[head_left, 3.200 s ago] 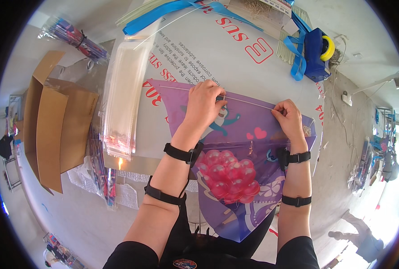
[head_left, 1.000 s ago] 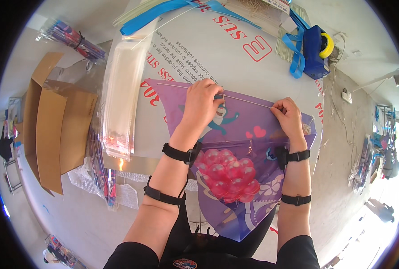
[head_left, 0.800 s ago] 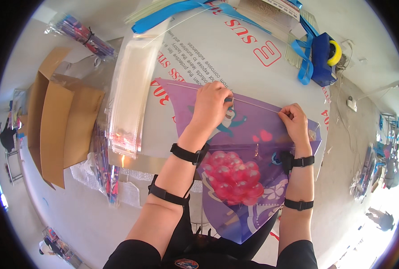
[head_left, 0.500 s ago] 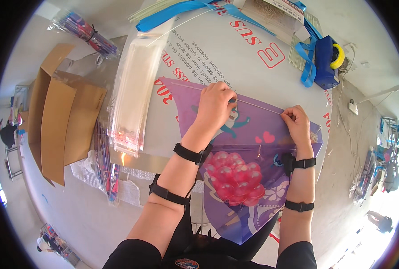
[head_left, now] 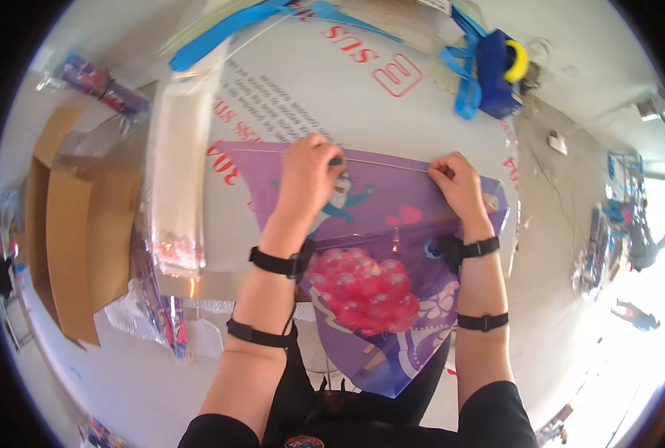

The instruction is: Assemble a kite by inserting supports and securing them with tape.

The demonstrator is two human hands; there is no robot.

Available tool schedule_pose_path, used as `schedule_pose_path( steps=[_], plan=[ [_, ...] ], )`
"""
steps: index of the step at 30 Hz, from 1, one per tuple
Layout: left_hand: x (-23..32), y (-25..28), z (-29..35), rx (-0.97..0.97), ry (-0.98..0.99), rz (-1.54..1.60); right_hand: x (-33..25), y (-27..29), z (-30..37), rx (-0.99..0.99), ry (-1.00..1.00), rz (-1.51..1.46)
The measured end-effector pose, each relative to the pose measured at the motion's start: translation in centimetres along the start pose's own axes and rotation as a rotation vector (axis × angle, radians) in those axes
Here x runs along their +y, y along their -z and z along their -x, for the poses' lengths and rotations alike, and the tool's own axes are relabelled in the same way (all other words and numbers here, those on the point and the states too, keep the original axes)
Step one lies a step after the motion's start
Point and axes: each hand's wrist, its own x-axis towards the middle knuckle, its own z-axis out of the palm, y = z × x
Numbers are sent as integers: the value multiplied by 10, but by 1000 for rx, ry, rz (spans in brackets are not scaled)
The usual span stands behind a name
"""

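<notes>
A purple kite [head_left: 273,168] printed with pink balloons, hearts and a cartoon figure lies partly on the table and hangs over its near edge. Along its far edge runs a thin white rod [head_left: 381,160]. My left hand [head_left: 308,175] is closed on that edge, left of the middle, with a small dark object showing by its fingertips. Further right, the fingers of my right hand [head_left: 458,185] pinch the same edge at the rod. Both forearms wear black straps.
Clear plastic sleeves [head_left: 179,164] are stacked on the table's left. Blue ribbon [head_left: 232,33] lies at the back, a blue tape dispenser [head_left: 497,78] with yellow tape at the back right. An open cardboard box [head_left: 71,246] and wrapped bundles [head_left: 101,86] stand left.
The whole view has shifted, so the table and kite appear further left. Both hands keep their hold on the kite's far edge, with little movement along it.
</notes>
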Motion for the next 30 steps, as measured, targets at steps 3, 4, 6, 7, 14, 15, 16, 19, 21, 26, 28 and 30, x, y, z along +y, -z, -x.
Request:
schedule_pose_path(
  steps=[3, 4, 6, 7, 14, 15, 16, 19, 21, 26, 28, 30],
  plan=[
    [3, -3, -2, 3, -21, 8, 20, 8, -4, 35, -55, -144],
    [4, -5, -3, 11, -18, 10, 28, 11, -5, 54, -89, -261],
    [5, -3, -3, -23, 1, 15, 31, 11, -6, 66, -137, -319],
    [5, -4, -3, -22, 4, 19, 32, 11, -6, 40, -152, -349],
    [6, -6, -2, -31, 54, 29, 26, 20, -5, -68, -158, -196],
    [6, -6, -1, -32, 55, 28, 24, 19, -5, -68, -158, -197],
    [5, -6, -1, -33, 59, 31, 23, 18, -5, -54, -164, -181],
    [5, -3, -2, -25, 43, 40, 17, 16, -4, -28, -146, -147],
    [4, -1, -2, -15, 27, 36, 14, 13, -4, -20, -119, -137],
    [6, -3, -3, -5, -1, 5, 22, 18, -5, -17, -139, -119],
    [5, -3, -2, -4, 14, 12, 24, 16, -5, -17, -135, -142],
    [4, -4, -1, -6, 27, 28, 23, 14, -5, -13, -136, -158]
  ],
)
